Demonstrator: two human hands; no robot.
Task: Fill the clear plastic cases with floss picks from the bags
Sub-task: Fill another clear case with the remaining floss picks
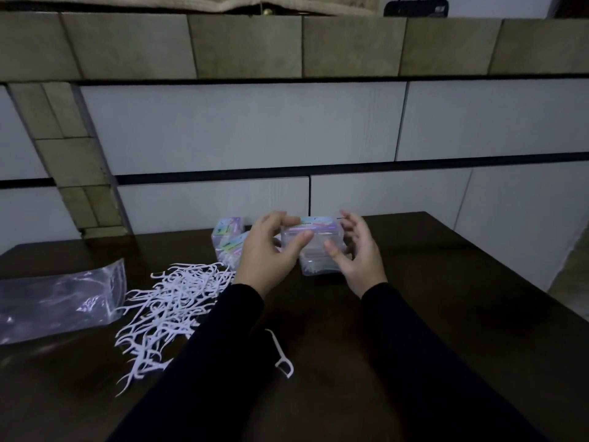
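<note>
Dim table [414, 282]: left hand [267, 250] grips case [314, 247], right hand [357, 253] loose beside it; a slip could spill picks [169, 301].

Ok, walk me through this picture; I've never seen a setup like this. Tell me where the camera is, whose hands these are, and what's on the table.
There is no machine here. A person wears one camera on the head, so you look down at their own two hands. The left hand and right hand meet around a clear case with a colourful label; the left fingers touch it, and the right hand is at its side, but I cannot tell whether it grips. On the dark table lie a loose pile of white floss picks, one stray pick near the sleeves, a clear bag at the left, and more cases behind the left hand.
</note>
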